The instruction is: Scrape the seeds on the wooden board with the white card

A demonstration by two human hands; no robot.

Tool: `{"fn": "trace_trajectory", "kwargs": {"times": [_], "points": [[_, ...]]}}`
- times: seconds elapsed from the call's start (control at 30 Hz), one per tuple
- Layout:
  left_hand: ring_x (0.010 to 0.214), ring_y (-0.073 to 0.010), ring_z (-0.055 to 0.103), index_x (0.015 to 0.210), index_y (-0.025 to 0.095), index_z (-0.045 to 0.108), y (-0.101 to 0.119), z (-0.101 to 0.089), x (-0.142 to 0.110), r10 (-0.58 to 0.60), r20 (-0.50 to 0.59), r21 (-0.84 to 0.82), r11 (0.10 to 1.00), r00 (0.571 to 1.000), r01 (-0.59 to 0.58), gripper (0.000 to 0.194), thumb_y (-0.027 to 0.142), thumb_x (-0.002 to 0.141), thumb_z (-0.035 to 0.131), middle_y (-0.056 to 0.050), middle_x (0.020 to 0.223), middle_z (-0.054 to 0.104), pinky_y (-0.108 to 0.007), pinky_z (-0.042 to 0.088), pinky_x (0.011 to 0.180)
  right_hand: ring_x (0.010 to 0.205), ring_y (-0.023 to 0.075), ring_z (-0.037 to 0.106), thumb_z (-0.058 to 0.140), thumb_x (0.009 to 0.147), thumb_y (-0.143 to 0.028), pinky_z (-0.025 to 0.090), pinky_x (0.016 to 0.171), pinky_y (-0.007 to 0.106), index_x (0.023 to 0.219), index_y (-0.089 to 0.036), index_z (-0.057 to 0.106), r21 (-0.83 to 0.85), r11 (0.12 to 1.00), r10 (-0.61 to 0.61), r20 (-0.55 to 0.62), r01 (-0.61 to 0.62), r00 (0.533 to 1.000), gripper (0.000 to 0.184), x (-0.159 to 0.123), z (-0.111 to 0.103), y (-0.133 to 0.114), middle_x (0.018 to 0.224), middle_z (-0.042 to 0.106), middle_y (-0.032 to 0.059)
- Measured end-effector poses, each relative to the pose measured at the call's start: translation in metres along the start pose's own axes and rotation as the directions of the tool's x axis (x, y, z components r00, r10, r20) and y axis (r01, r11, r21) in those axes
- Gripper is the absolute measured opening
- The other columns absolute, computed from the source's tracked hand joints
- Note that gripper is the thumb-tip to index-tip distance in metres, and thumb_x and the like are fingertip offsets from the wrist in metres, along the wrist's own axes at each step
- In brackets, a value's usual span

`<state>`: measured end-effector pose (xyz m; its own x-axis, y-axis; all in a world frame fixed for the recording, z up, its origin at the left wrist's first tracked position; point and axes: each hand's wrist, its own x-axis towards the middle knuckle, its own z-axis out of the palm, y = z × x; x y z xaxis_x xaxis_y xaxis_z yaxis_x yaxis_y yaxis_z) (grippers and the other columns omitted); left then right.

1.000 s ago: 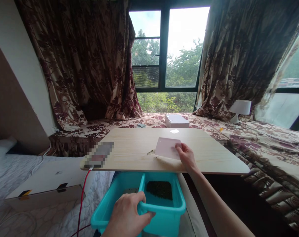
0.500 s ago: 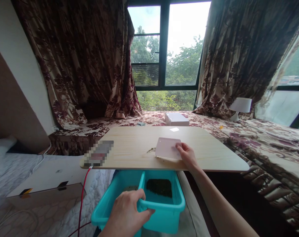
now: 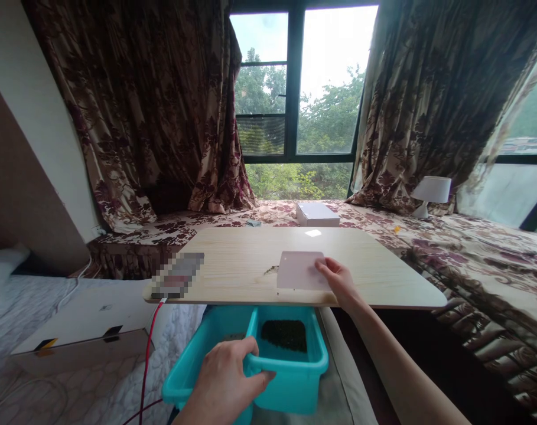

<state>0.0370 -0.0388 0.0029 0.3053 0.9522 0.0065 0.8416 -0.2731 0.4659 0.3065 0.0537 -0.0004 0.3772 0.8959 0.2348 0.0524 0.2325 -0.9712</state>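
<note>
My right hand pinches the right edge of a thin, pale pinkish-white plastic sheet with rounded corners. The sheet is low over the front part of a light wood-grain table. Small dark crumbs lie on the tabletop just left of the sheet. My left hand grips the near rim of a turquoise two-compartment bin, at the divider. Dark granular material lies in the bin's right compartment. My left hand partly hides the left compartment, where a little pale matter shows at the bottom.
A pixelated phone-like device with a red cable lies on the table's left end. A white box stands beyond the table, a small lamp to the right. Another large box lies on the quilted bed at left.
The plastic sheet has moved slightly toward me and now sits flatter and lower at the table's front edge. The bin has shifted a little left, with my left hand still on it.
</note>
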Motion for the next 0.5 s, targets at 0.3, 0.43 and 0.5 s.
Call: {"fn": "trace_trajectory", "kwargs": {"times": [0.3, 0.43, 0.5], "points": [[0.075, -0.0161, 0.057, 0.069, 0.023, 0.055, -0.001, 0.001, 0.002, -0.01, 0.005, -0.013, 1.0, 1.0, 0.01, 0.01, 0.032, 0.07, 0.06, 0.004, 0.07, 0.061, -0.022, 0.03, 0.063, 0.068, 0.0196, 0.06, 0.064, 0.065, -0.049, 0.045, 0.059, 0.029, 0.081, -0.017, 0.066, -0.156, 0.987, -0.063, -0.117, 0.044, 0.991, 0.035, -0.023, -0.019, 0.004, 0.077, 0.069, 0.006], [0.078, -0.0172, 0.057, 0.07, 0.023, 0.056, -0.001, 0.0, 0.001, -0.016, 0.017, -0.001, 1.0, 1.0, 0.016, 0.01, 0.033, 0.07, 0.059, 0.003, 0.072, 0.062, -0.023, 0.031, 0.065, 0.067, 0.0194, 0.06, 0.063, 0.065, -0.053, 0.045, 0.058, 0.028, 0.083, -0.017, 0.065, -0.121, 0.991, -0.063, -0.08, 0.053, 0.995, 0.04, -0.029, -0.008, 0.003, 0.078, 0.069, 0.0064], [0.078, -0.0173, 0.057, 0.07, 0.023, 0.056, -0.001, 0.0, 0.0, -0.025, 0.018, 0.001, 1.0, 1.0, 0.025, 0.011, 0.033, 0.07, 0.059, 0.002, 0.073, 0.062, -0.023, 0.031, 0.064, 0.065, 0.0184, 0.059, 0.062, 0.066, -0.053, 0.044, 0.057, 0.028, 0.083, -0.017, 0.064, -0.142, 0.988, -0.087, -0.133, 0.068, 0.987, 0.04, -0.022, -0.002, 0.003, 0.075, 0.068, 0.0059]]}}
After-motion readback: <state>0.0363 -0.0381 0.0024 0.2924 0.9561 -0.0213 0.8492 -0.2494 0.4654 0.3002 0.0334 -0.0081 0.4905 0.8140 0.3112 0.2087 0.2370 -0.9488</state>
